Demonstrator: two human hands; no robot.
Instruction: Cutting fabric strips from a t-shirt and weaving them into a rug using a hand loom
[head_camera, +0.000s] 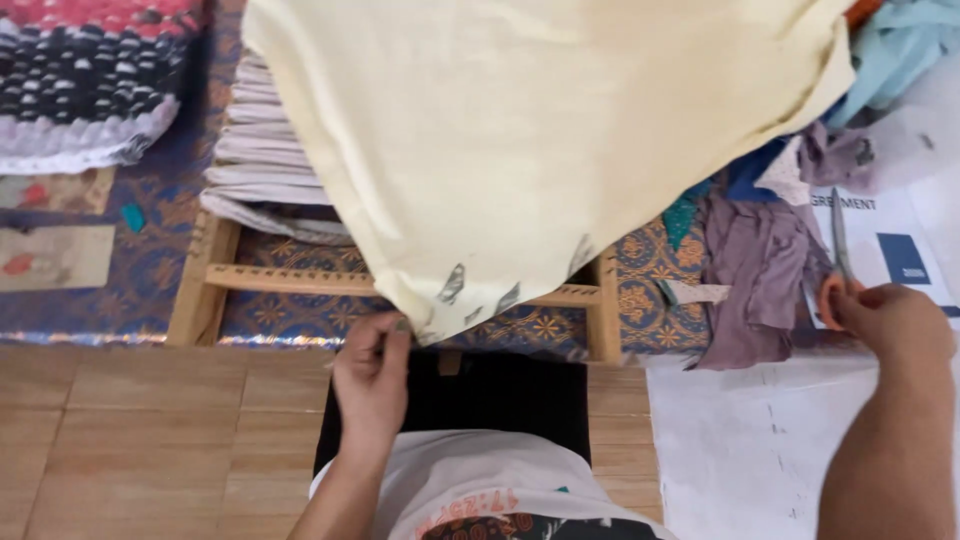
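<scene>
While the pale yellow cloth (520, 130) drapes from the top of the view down over a wooden frame (300, 280), its lowest corner is pinched between the closed fingers of the left hand (372, 385) just above the person's lap. Well apart at the right, the right hand (890, 320) is curled around the orange handles of a pair of scissors (838, 250), blades pointing away and lying narrow. Mauve fabric scraps (760, 270) sit just beside that hand on white paper (740, 450), with a patterned blue mat (160, 250) beneath the frame.
</scene>
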